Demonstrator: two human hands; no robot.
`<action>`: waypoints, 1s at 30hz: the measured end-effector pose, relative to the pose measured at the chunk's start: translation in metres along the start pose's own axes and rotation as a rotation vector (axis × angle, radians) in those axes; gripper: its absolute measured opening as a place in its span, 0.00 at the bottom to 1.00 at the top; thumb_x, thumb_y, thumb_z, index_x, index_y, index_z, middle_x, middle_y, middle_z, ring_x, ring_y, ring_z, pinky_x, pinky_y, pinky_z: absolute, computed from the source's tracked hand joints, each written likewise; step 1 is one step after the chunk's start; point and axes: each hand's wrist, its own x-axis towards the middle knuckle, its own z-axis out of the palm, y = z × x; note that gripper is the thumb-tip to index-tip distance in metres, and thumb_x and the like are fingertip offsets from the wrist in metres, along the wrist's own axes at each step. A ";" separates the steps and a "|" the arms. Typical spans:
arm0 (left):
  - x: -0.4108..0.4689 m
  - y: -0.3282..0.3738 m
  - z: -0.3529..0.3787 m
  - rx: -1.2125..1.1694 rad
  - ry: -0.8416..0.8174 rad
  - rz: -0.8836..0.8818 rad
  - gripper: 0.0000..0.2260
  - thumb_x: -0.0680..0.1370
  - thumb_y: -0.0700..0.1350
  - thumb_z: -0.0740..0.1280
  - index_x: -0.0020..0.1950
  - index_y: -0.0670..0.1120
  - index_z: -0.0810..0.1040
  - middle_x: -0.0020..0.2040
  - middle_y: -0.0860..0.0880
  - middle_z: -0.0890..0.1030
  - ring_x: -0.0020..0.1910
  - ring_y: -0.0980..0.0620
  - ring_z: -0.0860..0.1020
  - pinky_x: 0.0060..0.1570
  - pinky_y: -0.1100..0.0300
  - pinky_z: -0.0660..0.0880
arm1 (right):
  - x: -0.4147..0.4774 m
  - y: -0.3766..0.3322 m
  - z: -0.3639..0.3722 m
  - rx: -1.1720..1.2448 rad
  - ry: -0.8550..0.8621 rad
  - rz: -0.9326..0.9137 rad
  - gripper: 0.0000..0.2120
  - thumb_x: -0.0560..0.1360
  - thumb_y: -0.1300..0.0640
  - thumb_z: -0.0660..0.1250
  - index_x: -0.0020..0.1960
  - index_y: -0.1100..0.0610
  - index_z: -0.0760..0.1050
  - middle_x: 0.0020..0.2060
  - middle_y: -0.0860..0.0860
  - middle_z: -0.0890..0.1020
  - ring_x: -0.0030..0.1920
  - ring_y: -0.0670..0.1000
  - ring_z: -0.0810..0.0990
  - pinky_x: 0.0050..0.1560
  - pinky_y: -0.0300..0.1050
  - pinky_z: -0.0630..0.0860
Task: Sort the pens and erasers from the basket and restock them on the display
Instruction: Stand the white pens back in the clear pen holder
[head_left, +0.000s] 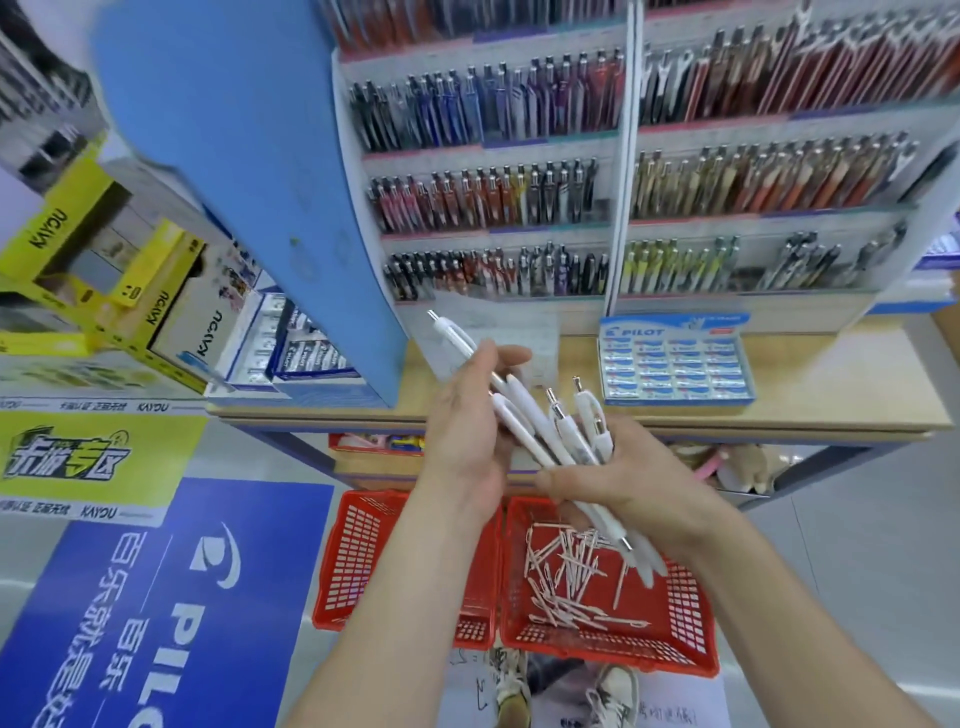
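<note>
A tall tiered pen display rack (622, 208) stands on the light wooden desk (810, 384), beside a blue box of erasers (675, 364). Two red plastic mesh baskets (680, 623) sit on the floor below – the right one holds thin pink pens (566, 577). Above it, the right hand (634, 467) has its grip clamped on a bundle of white click pens (566, 431); the left hand (467, 431) pinches one long white pen (457, 338).

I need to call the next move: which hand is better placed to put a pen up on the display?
Likely the left hand: it holds a white pen sticking up toward the display, while the right hand grips the bundle of pens.
</note>
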 end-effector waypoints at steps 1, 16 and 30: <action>0.009 0.006 -0.006 0.032 -0.017 0.016 0.14 0.80 0.49 0.60 0.40 0.47 0.81 0.33 0.51 0.72 0.29 0.57 0.70 0.31 0.61 0.67 | 0.004 -0.003 -0.001 -0.014 -0.005 0.015 0.08 0.69 0.60 0.72 0.34 0.57 0.74 0.25 0.58 0.75 0.27 0.54 0.72 0.33 0.47 0.69; 0.139 0.030 -0.073 1.370 -0.119 0.205 0.10 0.76 0.49 0.67 0.55 0.47 0.79 0.44 0.46 0.83 0.43 0.45 0.81 0.46 0.51 0.78 | 0.126 0.039 -0.025 0.044 0.846 0.217 0.08 0.74 0.60 0.68 0.36 0.56 0.72 0.26 0.52 0.71 0.23 0.50 0.70 0.24 0.39 0.66; 0.127 0.010 -0.097 1.173 -0.348 0.184 0.05 0.75 0.47 0.69 0.50 0.56 0.79 0.38 0.50 0.82 0.38 0.51 0.81 0.43 0.51 0.79 | 0.114 0.077 -0.014 0.045 1.035 0.257 0.06 0.70 0.65 0.69 0.38 0.57 0.74 0.27 0.54 0.72 0.25 0.51 0.67 0.28 0.41 0.66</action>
